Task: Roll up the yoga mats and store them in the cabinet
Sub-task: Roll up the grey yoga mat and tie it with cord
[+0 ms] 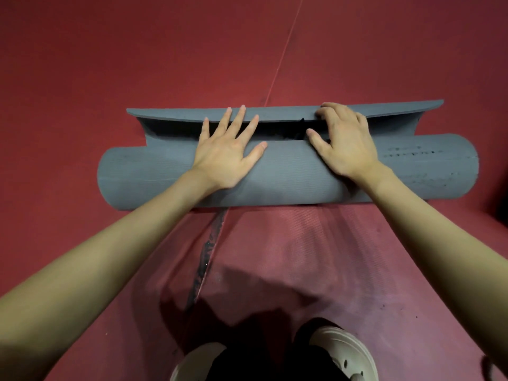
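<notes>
A grey yoga mat [154, 174] lies across the red floor, rolled into a thick cylinder with a short loose end flap [275, 112] standing up along its far side. My left hand [228, 149] lies flat on top of the roll, fingers spread and reaching to the flap's edge. My right hand [343, 141] rests on the roll to the right, fingers curled over the flap's edge and thumb on the roll. No cabinet is in view.
The red padded floor [110, 50] surrounds the mat, with a seam [280, 56] running away from me. A dark worn strip [206, 259] runs along the floor toward my feet. My light shoes [341, 353] are at the bottom edge.
</notes>
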The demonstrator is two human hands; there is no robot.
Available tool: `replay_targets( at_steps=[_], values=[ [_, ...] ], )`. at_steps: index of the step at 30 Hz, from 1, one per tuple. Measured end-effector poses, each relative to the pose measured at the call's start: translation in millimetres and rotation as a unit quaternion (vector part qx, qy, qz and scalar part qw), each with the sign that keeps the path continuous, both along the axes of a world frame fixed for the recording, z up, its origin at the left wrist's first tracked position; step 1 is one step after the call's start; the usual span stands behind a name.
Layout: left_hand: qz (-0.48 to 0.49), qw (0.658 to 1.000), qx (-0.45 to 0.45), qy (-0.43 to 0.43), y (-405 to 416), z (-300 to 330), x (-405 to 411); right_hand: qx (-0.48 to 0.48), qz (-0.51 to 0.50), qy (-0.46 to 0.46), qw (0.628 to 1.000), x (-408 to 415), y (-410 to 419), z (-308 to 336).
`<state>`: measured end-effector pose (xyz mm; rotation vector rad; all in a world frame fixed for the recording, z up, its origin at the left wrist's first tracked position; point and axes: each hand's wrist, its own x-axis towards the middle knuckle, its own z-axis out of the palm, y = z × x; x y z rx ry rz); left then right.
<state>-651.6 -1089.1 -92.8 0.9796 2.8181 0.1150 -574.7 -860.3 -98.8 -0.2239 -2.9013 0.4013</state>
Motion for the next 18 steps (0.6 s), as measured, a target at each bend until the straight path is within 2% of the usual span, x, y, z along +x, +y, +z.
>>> replay_targets(
  at_steps=[8, 10, 14, 18],
  values=[
    [0.012, 0.998, -0.023, -0.049, 11, 1, -27, 0.000, 0.083, 0.008, 0.997, 18, -16, 8],
    [0.014, 0.998, -0.025, -0.056, 12, 2, -31, 0.031, 0.096, -0.037, 0.994, 28, -16, 8],
    [0.013, 0.998, -0.030, -0.060, 14, 3, -33, 0.153, 0.112, -0.135, 0.973, 28, -15, 2],
    [0.012, 0.998, -0.032, -0.061, 13, 4, -31, 0.171, 0.103, -0.143, 0.969, 21, -18, 11]
  ],
)
